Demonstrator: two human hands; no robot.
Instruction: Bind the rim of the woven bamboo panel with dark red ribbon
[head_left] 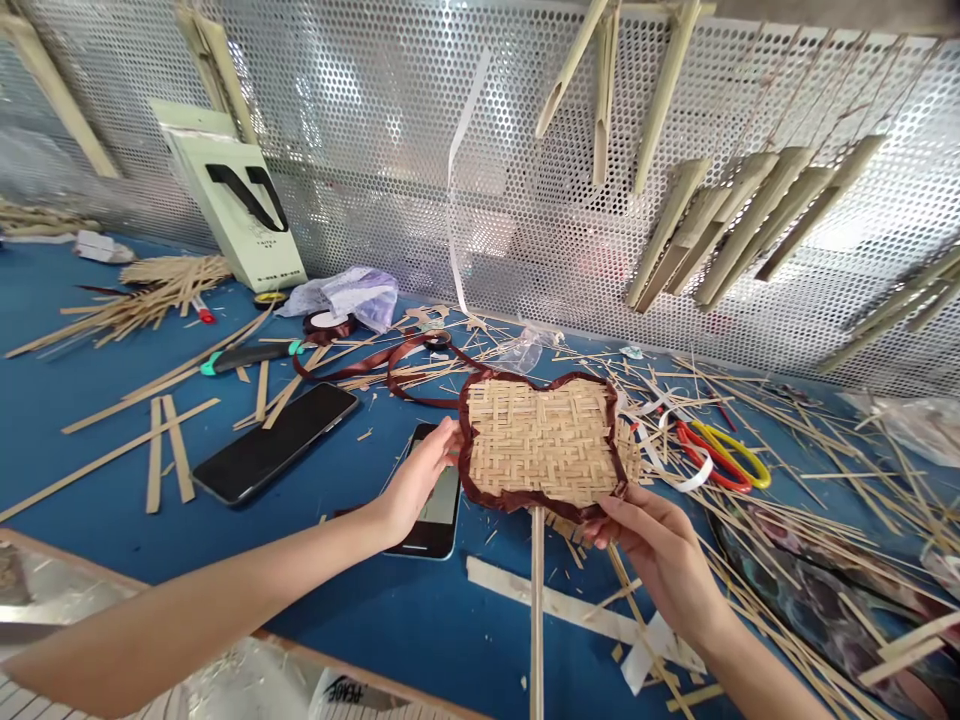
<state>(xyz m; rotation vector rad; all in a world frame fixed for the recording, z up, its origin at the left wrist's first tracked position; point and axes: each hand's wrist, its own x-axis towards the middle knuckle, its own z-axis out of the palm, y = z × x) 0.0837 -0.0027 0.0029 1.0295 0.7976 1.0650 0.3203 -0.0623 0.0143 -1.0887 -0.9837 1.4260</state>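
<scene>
**Woven bamboo fan (540, 440) gripped between both hands**

The fan was held up at its edges above a blue worktable (97, 520); its left edge was gripped by the left hand (416, 480), while its lower right edge was held by the right hand (652, 560), both hands being closed narrowly on it. The weave was bound by a dark red ribbon edging (466, 450); a bamboo handle (537, 620) was seen running down from the fan, between the hands. A smartphone (439, 515) was lying directly beneath the left hand; a second smartphone (274, 442) was placed further out on that side, with a ribbon spool (328, 325) beyond it. Red-and-yellow scissors (720, 455) were lying beyond the right hand, among loose bamboo strips (787, 480); a perforated metal panel (450, 150) was standing behind everything.
</scene>
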